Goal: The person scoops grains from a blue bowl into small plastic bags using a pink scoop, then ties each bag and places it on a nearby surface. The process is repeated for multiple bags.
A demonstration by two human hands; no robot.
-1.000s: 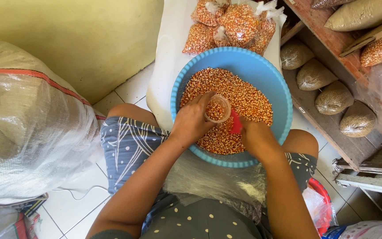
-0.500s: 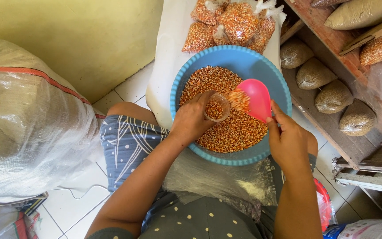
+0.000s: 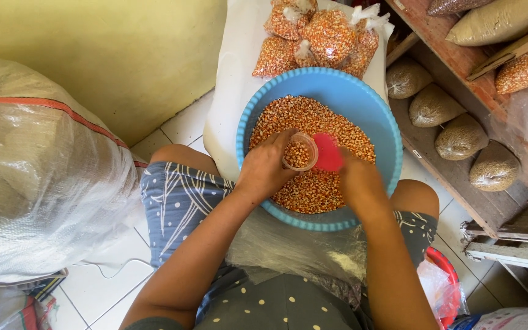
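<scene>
While the cup sits over the basin, these are the weak spots:
Landmark: the blue basin (image 3: pixel 362 98), propped on the person's lap and heaped with corn (image 3: pixel 313 122)
Left hand (image 3: pixel 264 168): over the basin's near half, fingers wrapped round a small clear cup (image 3: pixel 299 153); the grip is snug on the cup's side, and the cup looks partly full of kernels
Right hand (image 3: pixel 355 180): over the basin's middle, closed on a pink scoop (image 3: pixel 328 153) whose bowl meets the cup's mouth; the handle is hidden in the fist
Corn: most lies loose in the basin, a little in the cup
Spill risk: the cup mouth is narrow beside the scoop, so a quick tip could send kernels past the rim; over the basin they fall back in, but nearer the near edge they could land on the plastic sheet (image 3: pixel 294 244) in the lap or the tiled floor (image 3: pixel 99 287)
Tilt risk: the basin rests on knees, so a shifted leg could slide the heap towards its near rim
Crush risk: I judge the thin cup could buckle if squeezed harder
Behind the basin: filled bags (image 3: pixel 319 36) lie on a white sack (image 3: pixel 239 79), touching the far rim; a bump could nudge them
Beside the basin: shelves (image 3: pixel 453 61) with grain bags (image 3: pixel 453 134) on the right side, a big sack (image 3: pixel 38 183) well off to the left
</scene>
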